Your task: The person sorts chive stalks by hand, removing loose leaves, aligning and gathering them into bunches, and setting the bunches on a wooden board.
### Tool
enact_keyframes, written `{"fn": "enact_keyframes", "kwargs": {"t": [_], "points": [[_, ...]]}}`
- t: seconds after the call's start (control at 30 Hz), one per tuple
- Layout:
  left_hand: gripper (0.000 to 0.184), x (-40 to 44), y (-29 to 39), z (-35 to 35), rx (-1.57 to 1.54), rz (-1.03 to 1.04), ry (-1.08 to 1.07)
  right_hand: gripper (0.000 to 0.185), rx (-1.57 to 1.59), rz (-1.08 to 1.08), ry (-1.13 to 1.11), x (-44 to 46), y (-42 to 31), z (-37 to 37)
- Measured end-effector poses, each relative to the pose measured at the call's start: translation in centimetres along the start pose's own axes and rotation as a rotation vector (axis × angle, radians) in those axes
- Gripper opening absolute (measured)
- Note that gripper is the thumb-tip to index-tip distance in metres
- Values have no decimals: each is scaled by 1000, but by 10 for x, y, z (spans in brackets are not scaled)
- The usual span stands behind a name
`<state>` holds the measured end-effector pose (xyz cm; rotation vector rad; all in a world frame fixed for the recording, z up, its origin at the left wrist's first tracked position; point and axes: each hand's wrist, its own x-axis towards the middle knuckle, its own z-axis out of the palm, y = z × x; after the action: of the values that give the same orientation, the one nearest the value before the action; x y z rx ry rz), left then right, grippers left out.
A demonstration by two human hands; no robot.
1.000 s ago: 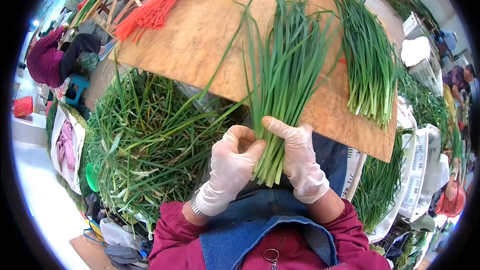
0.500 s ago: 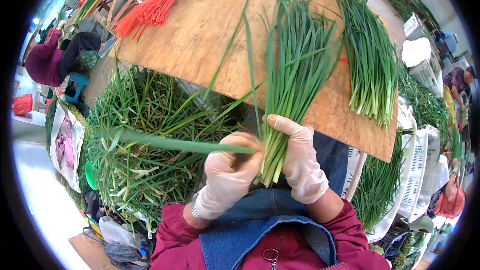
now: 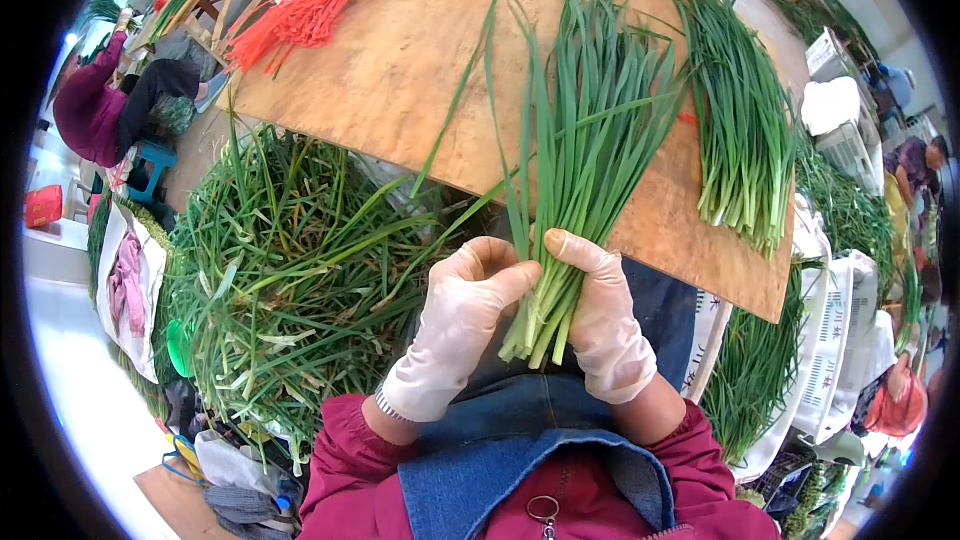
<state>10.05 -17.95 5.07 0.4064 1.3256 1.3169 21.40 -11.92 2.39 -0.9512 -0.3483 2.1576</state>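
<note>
A bunch of long green leafy stalks (image 3: 590,150) lies partly over the wooden board, its pale cut ends towards me. My right hand (image 3: 605,325), in a whitish glove, is wrapped round the lower stalks from the right, thumb on top. From the left, my gloved left hand (image 3: 460,315) pinches at the edge of the same bunch, thumb and forefinger on the stalks. Another green bunch (image 3: 735,130) rests on the board's right side, a bit of red band beside it.
Red strips (image 3: 320,10) lie at the wooden board's (image 3: 380,90) upper left. A heap of loose leaves (image 3: 290,290) fills the lower left. White crates (image 3: 835,350) stand at right. A person (image 3: 95,110) sits far left; another person (image 3: 912,165) is far right.
The long leaf that stretched leftward from my left hand half a second ago is gone from it. That hand is back against the bunch, and my right hand has kept its hold.
</note>
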Motion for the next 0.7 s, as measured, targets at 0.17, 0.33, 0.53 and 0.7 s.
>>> {"fn": "enact_keyframes", "kwargs": {"t": [0.17,0.33,0.53,0.7], "points": [[12,-2,7,3,-97,-74,6,23,0,29,-31,-1,-3,0],[14,-21,2,-10,-107,182,84,24,25,-38,-17,4,-3,-4],[16,-48,16,-85,24,545,648,25,33,-54,-29,6,-6,-9],[18,-50,1,-103,437,270,651,24,7,-65,16,5,-1,-4]]}}
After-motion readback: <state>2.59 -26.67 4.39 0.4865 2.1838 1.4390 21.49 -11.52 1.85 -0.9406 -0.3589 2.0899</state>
